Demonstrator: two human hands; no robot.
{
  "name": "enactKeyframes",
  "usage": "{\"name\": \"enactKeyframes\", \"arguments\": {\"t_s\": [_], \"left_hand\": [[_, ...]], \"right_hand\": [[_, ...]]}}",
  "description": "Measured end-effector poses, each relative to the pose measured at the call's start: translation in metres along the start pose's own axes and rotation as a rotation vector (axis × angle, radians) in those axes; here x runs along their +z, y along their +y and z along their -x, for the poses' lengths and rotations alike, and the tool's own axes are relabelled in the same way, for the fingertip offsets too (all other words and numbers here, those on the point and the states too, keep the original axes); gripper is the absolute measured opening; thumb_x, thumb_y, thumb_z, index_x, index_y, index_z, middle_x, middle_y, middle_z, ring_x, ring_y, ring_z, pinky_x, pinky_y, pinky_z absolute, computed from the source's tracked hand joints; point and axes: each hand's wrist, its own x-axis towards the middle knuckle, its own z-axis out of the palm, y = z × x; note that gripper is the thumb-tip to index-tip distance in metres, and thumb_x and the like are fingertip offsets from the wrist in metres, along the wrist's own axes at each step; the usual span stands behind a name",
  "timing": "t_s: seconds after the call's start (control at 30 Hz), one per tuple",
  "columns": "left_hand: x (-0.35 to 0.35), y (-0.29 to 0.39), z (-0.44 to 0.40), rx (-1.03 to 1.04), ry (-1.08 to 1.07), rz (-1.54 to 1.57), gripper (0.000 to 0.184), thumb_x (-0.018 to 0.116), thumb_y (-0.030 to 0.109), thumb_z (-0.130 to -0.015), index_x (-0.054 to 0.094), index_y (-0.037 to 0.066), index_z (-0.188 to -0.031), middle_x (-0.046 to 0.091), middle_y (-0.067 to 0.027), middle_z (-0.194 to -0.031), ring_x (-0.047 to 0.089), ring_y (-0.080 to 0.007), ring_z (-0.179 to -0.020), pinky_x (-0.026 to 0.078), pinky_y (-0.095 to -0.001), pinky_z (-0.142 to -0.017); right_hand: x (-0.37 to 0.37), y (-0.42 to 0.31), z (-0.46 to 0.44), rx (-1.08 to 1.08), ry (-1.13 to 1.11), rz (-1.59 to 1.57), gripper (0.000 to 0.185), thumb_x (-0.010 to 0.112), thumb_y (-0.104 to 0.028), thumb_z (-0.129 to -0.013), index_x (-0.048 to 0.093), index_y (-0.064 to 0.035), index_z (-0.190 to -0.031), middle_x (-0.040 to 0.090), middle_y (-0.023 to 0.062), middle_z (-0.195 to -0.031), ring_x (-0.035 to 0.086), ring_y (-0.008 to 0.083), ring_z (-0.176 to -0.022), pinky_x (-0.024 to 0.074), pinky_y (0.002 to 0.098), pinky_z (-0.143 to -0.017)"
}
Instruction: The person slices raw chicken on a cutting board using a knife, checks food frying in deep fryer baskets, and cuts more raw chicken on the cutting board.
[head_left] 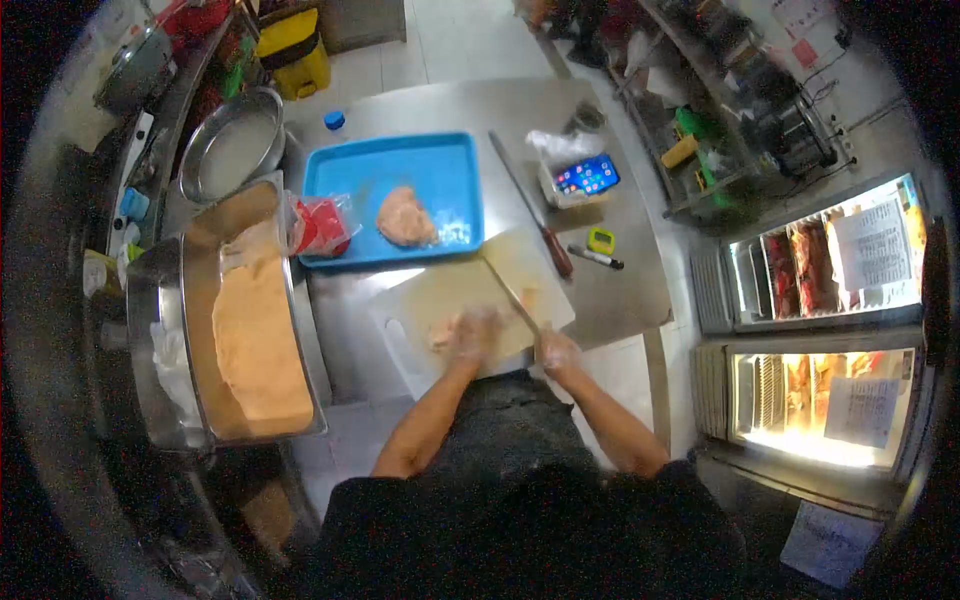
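A long knife [515, 298] is in my right hand [556, 353], whose fingers are wrapped round its handle at the board's near right edge. Its blade slants up and left across the white cutting board [400, 310]. My left hand [477, 333], looking gloved, is low over the board, by a pale piece of raw meat [441, 336]. Its fingers are blurred, so their grip on the meat is unclear. A small scrap [530, 297] lies right of the blade. Beyond the board, a larger piece of raw meat [405, 217] rests in a blue tray [465, 160].
A second knife [530, 200], a marker [597, 257], a yellow timer [601, 240] and a phone [588, 176] on a container are to the right. At left stand a metal pan [312, 385] of orange-tan powder, a round basin [272, 150] and a red packet [322, 227].
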Motion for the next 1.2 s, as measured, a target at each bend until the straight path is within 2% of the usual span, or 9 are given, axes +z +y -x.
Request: {"name": "enactKeyframes", "arguments": {"t_s": [0.1, 0.2, 0.33, 0.43, 0.53, 0.77, 0.97, 1.17, 1.2], "left_hand": [[0.021, -0.017, 0.006, 0.161, 0.17, -0.287, 0.024, 0.054, 0.025, -0.083, 0.064, 0.004, -0.079, 0.06, -0.0166, -0.073, 0.058, -0.0313, -0.072, 0.047, -0.0437, -0.07], [-0.001, 0.003, 0.008, 0.091, 0.166, -0.036, 0.02, 0.054, 0.022, -0.082, 0.064, 0.005, -0.079, 0.062, -0.0146, -0.074, 0.058, -0.0314, -0.072, 0.047, -0.0434, -0.071], [0.026, -0.021, -0.001, 0.072, 0.047, -0.275, 0.019, 0.05, 0.018, -0.082, 0.065, 0.006, -0.082, 0.065, -0.0139, -0.082, 0.062, -0.0299, -0.08, 0.047, -0.0422, -0.077], [0.017, -0.015, 0.003, 0.092, 0.06, -0.168, 0.02, 0.06, 0.024, -0.077, 0.065, 0.007, -0.087, 0.062, -0.0164, -0.086, 0.059, -0.0334, -0.084, 0.046, -0.044, -0.076], [0.022, -0.015, 0.002, 0.044, 0.016, -0.176, 0.021, 0.06, 0.023, -0.077, 0.066, 0.007, -0.089, 0.064, -0.0155, -0.089, 0.06, -0.0326, -0.085, 0.047, -0.0432, -0.078], [-0.024, 0.013, 0.012, 0.034, 0.088, -0.072, 0.026, 0.064, 0.025, -0.073, 0.068, 0.009, -0.093, 0.065, -0.013, -0.094, 0.06, -0.0302, -0.092, 0.048, -0.0418, -0.081], [-0.025, 0.009, 0.02, 0.061, 0.022, -0.146, 0.029, 0.063, 0.028, -0.074, 0.067, 0.01, -0.095, 0.064, -0.012, -0.093, 0.058, -0.0308, -0.093, 0.045, -0.0419, -0.084], [0.01, -0.011, 0.03, 0.058, 0.287, -0.105, 0.029, 0.056, 0.035, -0.08, 0.066, 0.009, -0.087, 0.063, -0.0117, -0.095, 0.056, -0.0319, -0.095, 0.039, -0.0456, -0.089], [0.011, -0.01, 0.028, 0.07, 0.258, -0.117, 0.029, 0.055, 0.035, -0.081, 0.066, 0.009, -0.086, 0.063, -0.012, -0.094, 0.056, -0.032, -0.094, 0.039, -0.0454, -0.089]], "right_hand": [[-0.027, -0.026, 0.01, 0.145, -0.152, -0.086, 0.023, 0.043, -0.017, -0.088, 0.05, 0.003, -0.096, 0.059, 0.0288, -0.083, 0.06, 0.0429, -0.078, 0.0469, 0.0506, -0.07], [0.005, -0.016, 0.01, 0.087, -0.088, -0.098, 0.018, 0.045, -0.014, -0.087, 0.047, 0.0037, -0.088, 0.058, 0.0249, -0.072, 0.059, 0.0407, -0.071, 0.0452, 0.0498, -0.063], [0.013, 0.017, 0.045, 0.19, -0.261, -0.022, 0.019, 0.049, -0.017, -0.086, 0.049, 0.002, -0.088, 0.057, 0.025, -0.073, 0.058, 0.0405, -0.07, 0.0441, 0.0497, -0.063], [0.017, 0.043, 0.07, -0.072, -0.211, 0.08, 0.019, 0.05, -0.018, -0.086, 0.051, 0.0014, -0.087, 0.056, 0.0246, -0.074, 0.058, 0.0393, -0.072, 0.0442, 0.049, -0.063], [0.039, 0.025, 0.03, -0.332, 0.223, -0.043, 0.02, 0.049, -0.02, -0.087, 0.053, -0.0003, -0.086, 0.056, 0.0228, -0.072, 0.059, 0.0373, -0.071, 0.0457, 0.0485, -0.064], [0.011, -0.007, -0.004, 0.052, 0.061, 0.048, 0.02, 0.051, -0.02, -0.086, 0.054, 0.0001, -0.084, 0.058, 0.0157, -0.066, 0.059, 0.0337, -0.06, 0.0475, 0.043, -0.053], [0.045, 0.001, 0.008, -0.05, -0.042, -0.019, 0.021, 0.051, -0.018, -0.085, 0.054, 0.0026, -0.085, 0.061, 0.0225, -0.075, 0.061, 0.0391, -0.072, 0.0485, 0.048, -0.062], [0.038, 0.036, 0.064, 0.057, -0.034, -0.194, 0.026, 0.052, -0.022, -0.084, 0.056, 0.0032, -0.086, 0.059, 0.0259, -0.076, 0.06, 0.0408, -0.072, 0.0471, 0.0509, -0.065], [0.045, 0.033, 0.05, -0.119, 0.019, -0.151, 0.025, 0.051, -0.022, -0.083, 0.056, 0.0024, -0.086, 0.06, 0.025, -0.077, 0.06, 0.0403, -0.073, 0.0473, 0.0504, -0.066]]}}
